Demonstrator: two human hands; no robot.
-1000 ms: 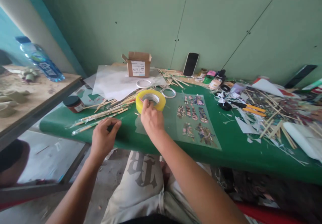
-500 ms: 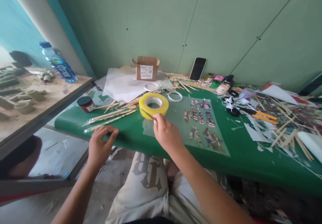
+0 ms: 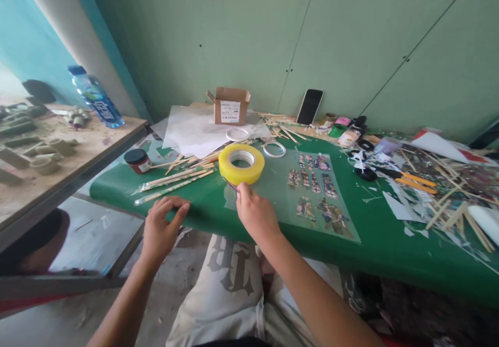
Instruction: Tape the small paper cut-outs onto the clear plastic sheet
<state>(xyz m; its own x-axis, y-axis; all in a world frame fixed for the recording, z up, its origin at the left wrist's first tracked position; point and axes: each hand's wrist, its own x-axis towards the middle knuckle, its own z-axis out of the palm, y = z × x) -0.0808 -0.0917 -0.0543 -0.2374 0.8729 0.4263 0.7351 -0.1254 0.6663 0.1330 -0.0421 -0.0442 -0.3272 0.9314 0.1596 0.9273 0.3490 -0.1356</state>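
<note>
My right hand (image 3: 255, 213) pinches a thin dark stick-like tool (image 3: 231, 184) just in front of the yellow tape roll (image 3: 258, 166). The tool's tip points left, below the roll's near edge; its exact kind is unclear. My left hand (image 3: 163, 225) is at the table's front edge, fingers bent and thumb tip close to the index fingertip; anything between them is too small to make out. Under and right of the roll lies a clear sheet (image 3: 278, 196) bearing several patterned cut-out pieces (image 3: 329, 214). Wrapped wooden sticks (image 3: 175, 183) lie beyond my left hand.
A dark-lidded jar (image 3: 137, 162) stands at left, a small cardboard box (image 3: 230, 109) at the back on white paper (image 3: 183, 134). A phone (image 3: 310, 106) leans on the wall. Orange-handled pliers (image 3: 415, 182) and loose sticks lie right. A water bottle (image 3: 97, 100) stands on the left table.
The view has shifted slightly, so the scene sits a little further right. The tool in my right hand has dropped from over the tape roll to below its front edge.
</note>
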